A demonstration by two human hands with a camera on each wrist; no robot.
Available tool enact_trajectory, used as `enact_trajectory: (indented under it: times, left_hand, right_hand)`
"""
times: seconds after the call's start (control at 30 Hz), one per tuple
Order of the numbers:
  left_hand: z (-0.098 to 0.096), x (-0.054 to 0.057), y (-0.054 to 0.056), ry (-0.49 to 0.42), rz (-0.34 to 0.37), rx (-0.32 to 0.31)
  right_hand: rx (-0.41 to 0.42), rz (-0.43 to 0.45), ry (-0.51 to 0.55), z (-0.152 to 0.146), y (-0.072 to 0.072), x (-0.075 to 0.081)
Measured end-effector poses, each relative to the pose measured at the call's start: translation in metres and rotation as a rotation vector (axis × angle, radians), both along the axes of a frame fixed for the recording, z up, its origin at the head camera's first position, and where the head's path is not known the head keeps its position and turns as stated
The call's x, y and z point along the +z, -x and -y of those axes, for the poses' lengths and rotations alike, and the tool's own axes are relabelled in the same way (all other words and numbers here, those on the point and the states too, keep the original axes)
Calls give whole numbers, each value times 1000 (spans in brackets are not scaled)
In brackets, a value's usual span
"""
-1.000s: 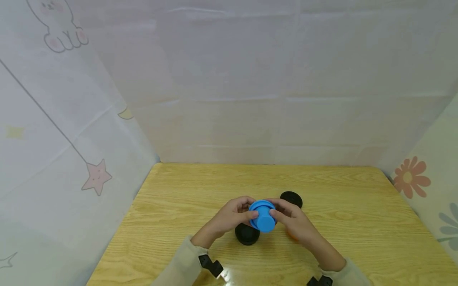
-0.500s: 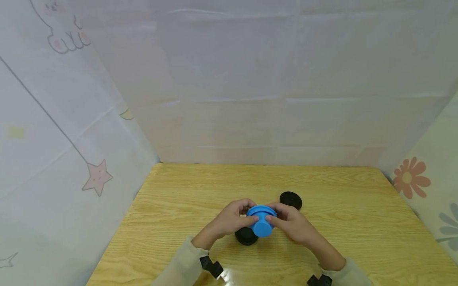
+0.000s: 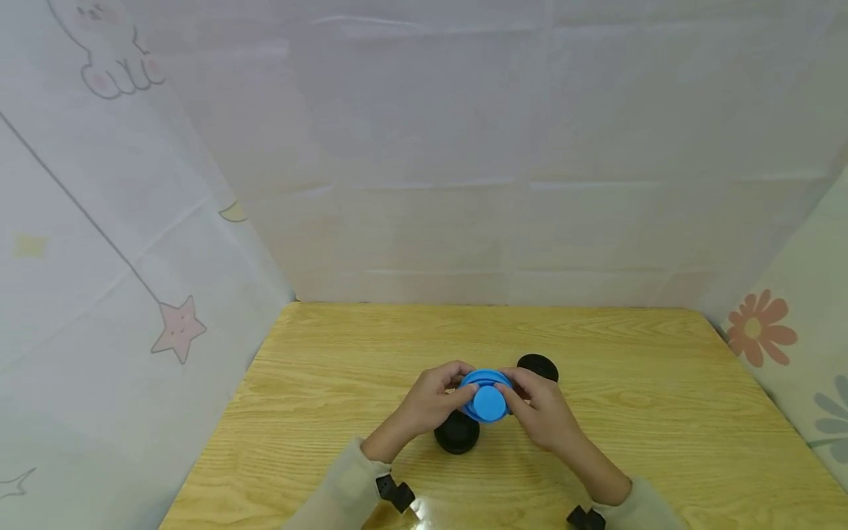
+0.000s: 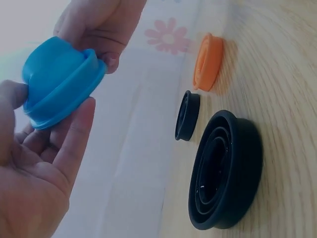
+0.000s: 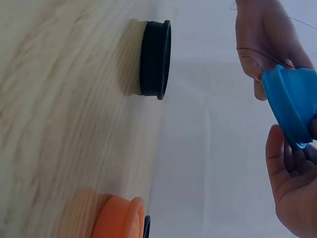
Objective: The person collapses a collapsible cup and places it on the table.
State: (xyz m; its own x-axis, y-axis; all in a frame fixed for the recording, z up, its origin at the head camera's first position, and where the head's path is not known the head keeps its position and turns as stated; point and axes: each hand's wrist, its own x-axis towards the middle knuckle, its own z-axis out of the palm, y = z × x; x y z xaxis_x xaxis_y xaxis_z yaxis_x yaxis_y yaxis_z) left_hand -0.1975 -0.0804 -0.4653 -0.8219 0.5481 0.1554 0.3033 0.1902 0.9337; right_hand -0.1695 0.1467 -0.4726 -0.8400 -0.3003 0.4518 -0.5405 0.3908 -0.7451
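Observation:
A blue collapsible silicone cup (image 3: 489, 403) is held up over the table between both hands, its round base turned towards the head camera. My left hand (image 3: 429, 401) grips it from the left, with the thumb by the base and fingers at the rim. Opposite it, my right hand (image 3: 545, 416) pinches the other side in much the same way. The left wrist view shows the blue cup (image 4: 59, 84) tilted, its stepped wall partly extended. Below the hands lies a collapsed black cup (image 3: 457, 433) with ringed folds.
Another black folded piece (image 3: 538, 366) lies farther back, behind the right hand. An orange collapsed cup (image 4: 210, 62) rests on the wooden table (image 3: 371, 338); the right hand hides it in the head view. Printed cloth walls (image 3: 424, 147) stand around the table.
The blue cup first dipped towards me, then rose slightly and tilted so its base faces the head camera and looks less drawn out. Both thumbs have shifted close beside the base.

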Motion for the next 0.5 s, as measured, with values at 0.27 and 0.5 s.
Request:
enact_trajectory:
  times: [0.27, 0.5]
  left_hand:
    - [-1, 3, 1, -36, 87, -52]
    - [-3, 4, 0, -56, 106, -6]
  right_hand:
    - [-87, -75, -22, 4, 1, -5]
    - [-3, 141, 78, -1, -1, -2]
